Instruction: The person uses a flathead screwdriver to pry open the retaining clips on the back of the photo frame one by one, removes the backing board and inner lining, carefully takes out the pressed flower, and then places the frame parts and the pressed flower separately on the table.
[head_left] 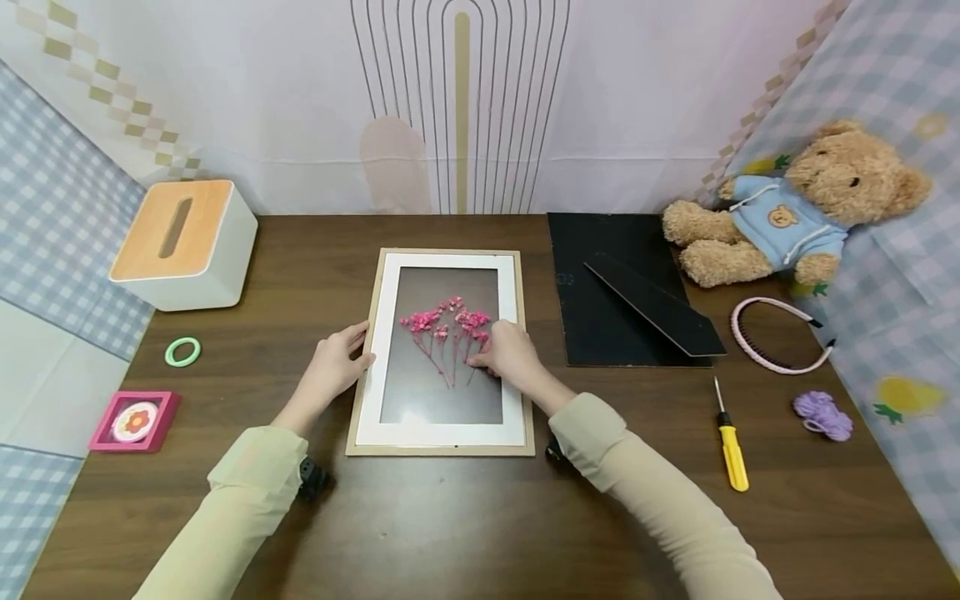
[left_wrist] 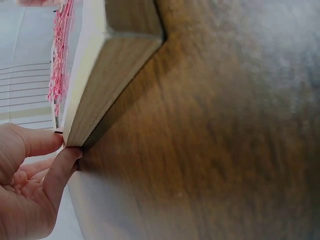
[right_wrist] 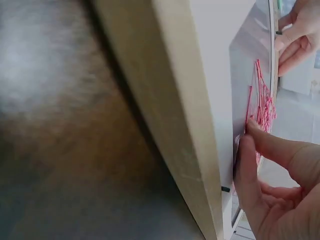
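A light wooden picture frame [head_left: 529,433] with a white mat lies flat on the table. Several pink dried flowers [head_left: 422,320] on thin stems are spread over its grey middle. At the frame's left side, my left hand [head_left: 335,360] holds the edge, thumb on top and a finger against the side [left_wrist: 75,152]. Over the right part of the flowers, my right hand [head_left: 510,357] pinches a pink stem between thumb and index finger, as the right wrist view shows [right_wrist: 280,185]. That hand hides part of the rightmost flower.
Right of the frame lies a black backing board [head_left: 600,333] with a stand leg. Farther right are a teddy bear [head_left: 787,217], a headband [head_left: 767,367], a yellow screwdriver [head_left: 732,454] and purple yarn [head_left: 823,415]. A tissue box [head_left: 217,267], green ring [head_left: 197,353] and pink box [head_left: 168,408] stand left.
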